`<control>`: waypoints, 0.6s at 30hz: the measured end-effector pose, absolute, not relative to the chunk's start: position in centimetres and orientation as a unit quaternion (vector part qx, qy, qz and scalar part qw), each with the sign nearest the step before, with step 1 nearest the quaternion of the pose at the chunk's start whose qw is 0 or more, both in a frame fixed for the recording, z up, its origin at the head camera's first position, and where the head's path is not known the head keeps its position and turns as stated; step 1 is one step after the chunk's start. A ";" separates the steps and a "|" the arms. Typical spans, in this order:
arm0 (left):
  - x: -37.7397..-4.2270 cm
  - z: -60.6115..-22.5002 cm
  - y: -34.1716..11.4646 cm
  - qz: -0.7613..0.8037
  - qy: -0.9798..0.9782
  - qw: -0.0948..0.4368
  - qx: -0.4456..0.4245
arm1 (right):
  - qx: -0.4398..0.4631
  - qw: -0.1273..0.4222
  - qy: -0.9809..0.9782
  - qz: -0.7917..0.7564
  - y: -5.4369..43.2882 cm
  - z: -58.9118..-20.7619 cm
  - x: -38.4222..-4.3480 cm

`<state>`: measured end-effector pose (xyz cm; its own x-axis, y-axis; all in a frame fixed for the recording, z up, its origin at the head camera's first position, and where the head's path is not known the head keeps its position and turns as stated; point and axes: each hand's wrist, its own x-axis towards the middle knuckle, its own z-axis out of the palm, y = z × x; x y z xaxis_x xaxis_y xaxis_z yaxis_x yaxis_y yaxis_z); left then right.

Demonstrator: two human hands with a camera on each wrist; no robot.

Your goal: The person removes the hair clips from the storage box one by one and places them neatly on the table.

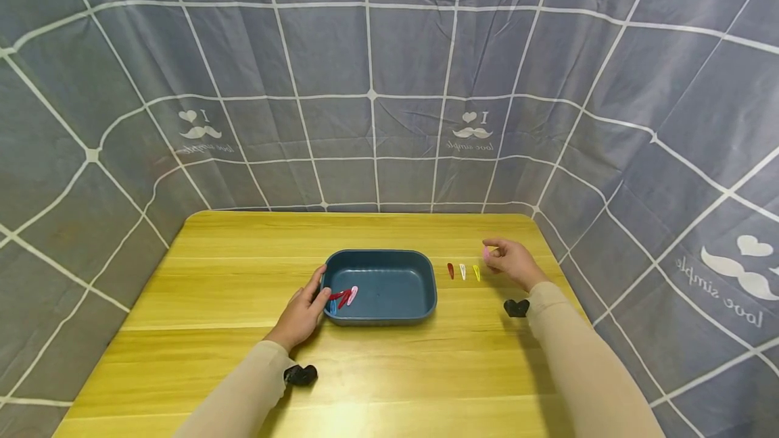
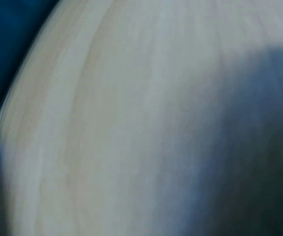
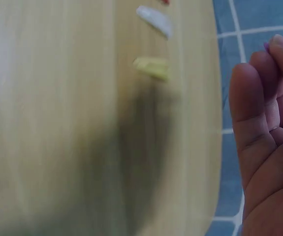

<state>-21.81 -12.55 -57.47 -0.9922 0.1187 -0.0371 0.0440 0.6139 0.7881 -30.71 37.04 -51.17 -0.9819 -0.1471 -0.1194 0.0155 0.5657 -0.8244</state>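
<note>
My right hand (image 1: 514, 265) pinches a pink hair clip (image 1: 485, 253) between thumb and fingertips, above the right part of the table. In the right wrist view only a sliver of that clip (image 3: 267, 46) shows past the fingers. Left of this hand, a red clip (image 1: 451, 271), a white clip (image 1: 462, 272) and a yellow clip (image 1: 477, 273) lie in a row. My left hand (image 1: 302, 314) holds the left wall of a dark blue plastic bin (image 1: 382, 321), thumb over the rim. Inside, near the thumb, lie red clips (image 1: 345, 299), a pink clip (image 1: 352, 295) and a blue clip (image 1: 333, 307).
The wooden table (image 1: 389, 384) carries the bin at its middle. A grey checked curtain (image 1: 402, 127) hangs behind it and along both sides. Each wrist has a black camera strapped on; the left wrist view is mostly blurred tabletop (image 2: 107, 123).
</note>
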 end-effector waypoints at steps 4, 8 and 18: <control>-21.9 -57.5 -12.5 0.438 0.897 0.044 0.045 | -0.020 0.091 0.890 -0.446 37.9 -52.2 -30.5; -21.8 -57.5 -12.6 0.439 0.896 0.044 0.046 | -0.002 0.110 0.890 -0.442 38.6 -53.4 -30.2; -21.6 -57.4 -12.5 0.438 0.897 0.042 0.039 | -0.007 0.109 0.921 -0.374 39.2 -54.7 -29.9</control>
